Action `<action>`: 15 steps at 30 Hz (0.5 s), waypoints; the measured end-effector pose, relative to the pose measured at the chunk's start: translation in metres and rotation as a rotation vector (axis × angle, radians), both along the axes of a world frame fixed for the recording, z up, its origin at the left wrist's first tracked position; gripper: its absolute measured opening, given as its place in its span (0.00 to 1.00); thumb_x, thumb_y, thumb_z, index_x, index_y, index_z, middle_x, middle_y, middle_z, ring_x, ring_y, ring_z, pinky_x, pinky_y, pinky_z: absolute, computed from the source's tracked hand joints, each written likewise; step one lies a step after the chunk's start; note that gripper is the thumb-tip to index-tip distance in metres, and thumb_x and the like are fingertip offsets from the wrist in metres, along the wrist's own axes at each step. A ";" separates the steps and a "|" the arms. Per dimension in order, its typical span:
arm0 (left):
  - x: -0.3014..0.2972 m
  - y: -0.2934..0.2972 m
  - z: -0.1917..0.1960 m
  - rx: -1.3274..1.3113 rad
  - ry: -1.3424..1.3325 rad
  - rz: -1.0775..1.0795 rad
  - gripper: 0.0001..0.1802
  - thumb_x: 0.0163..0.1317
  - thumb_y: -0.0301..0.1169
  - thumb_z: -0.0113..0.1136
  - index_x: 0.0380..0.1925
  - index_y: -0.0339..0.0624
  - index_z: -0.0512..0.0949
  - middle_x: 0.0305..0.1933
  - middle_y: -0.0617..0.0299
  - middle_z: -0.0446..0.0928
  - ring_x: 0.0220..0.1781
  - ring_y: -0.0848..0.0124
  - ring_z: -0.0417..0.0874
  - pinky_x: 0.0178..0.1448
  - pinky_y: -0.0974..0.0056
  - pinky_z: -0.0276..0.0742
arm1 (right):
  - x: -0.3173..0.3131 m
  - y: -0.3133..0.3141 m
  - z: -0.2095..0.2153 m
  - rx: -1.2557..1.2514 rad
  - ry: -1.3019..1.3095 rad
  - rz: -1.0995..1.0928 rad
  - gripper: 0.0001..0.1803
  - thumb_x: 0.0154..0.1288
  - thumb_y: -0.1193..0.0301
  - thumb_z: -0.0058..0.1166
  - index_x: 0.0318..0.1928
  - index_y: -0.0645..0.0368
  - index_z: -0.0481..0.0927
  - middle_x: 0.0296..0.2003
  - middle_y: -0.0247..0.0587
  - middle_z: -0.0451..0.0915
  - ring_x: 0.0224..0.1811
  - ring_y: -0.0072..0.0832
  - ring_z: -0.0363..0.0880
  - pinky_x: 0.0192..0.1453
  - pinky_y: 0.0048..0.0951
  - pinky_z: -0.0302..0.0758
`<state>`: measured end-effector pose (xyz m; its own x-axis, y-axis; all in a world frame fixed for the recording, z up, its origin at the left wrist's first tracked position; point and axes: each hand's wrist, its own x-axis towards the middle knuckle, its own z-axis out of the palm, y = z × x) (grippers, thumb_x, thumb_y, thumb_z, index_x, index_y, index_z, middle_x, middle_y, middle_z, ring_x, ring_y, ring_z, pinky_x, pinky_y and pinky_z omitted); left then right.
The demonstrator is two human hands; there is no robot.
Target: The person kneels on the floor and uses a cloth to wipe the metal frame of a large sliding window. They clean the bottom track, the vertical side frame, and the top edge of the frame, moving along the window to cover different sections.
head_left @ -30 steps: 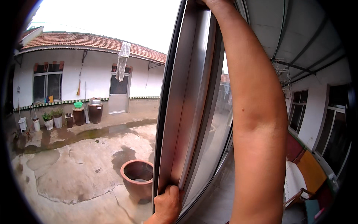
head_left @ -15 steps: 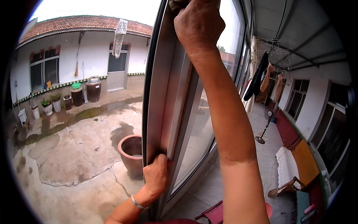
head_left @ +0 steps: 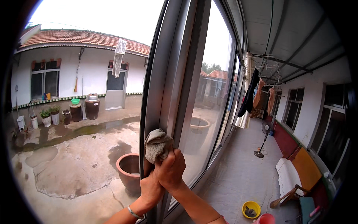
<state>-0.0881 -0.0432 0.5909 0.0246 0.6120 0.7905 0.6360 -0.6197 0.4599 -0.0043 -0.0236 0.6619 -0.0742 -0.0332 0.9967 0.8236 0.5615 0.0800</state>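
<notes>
My right hand (head_left: pixel 170 168) grips a crumpled grey-beige cloth (head_left: pixel 157 144) and presses it against the grey metal window frame (head_left: pixel 164 71) low down. My left hand (head_left: pixel 150 187), with a thin bracelet at the wrist, rests on the same frame just below and behind the right hand; its fingers are partly hidden. The glass pane (head_left: pixel 207 97) stands to the right of the frame and reflects the yard.
Outside lies a wet concrete yard with a brown clay pot (head_left: pixel 128 172), potted plants and jars by a white tiled-roof house (head_left: pixel 74 67). Inside, a covered corridor holds hanging clothes (head_left: pixel 257 93), a standing fan (head_left: pixel 263 138), a yellow basin (head_left: pixel 251 209) and a bench.
My right hand has come down from the top of the frame to low on it, beside my left hand, and the cloth now shows in it. The view has tilted lower.
</notes>
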 end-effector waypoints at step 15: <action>-0.010 -0.005 -0.007 -0.023 0.023 -0.082 0.12 0.60 0.30 0.63 0.35 0.41 0.68 0.30 0.47 0.75 0.29 0.43 0.79 0.30 0.45 0.73 | -0.007 0.013 0.244 0.230 -0.048 -0.169 0.19 0.60 0.74 0.58 0.44 0.60 0.60 0.39 0.54 0.74 0.33 0.55 0.81 0.32 0.49 0.79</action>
<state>-0.0984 -0.0486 0.5839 0.0933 0.6250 0.7750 0.5938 -0.6598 0.4606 -0.0114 -0.0102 0.9059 -0.1447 -0.2408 0.9597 0.8963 0.3791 0.2302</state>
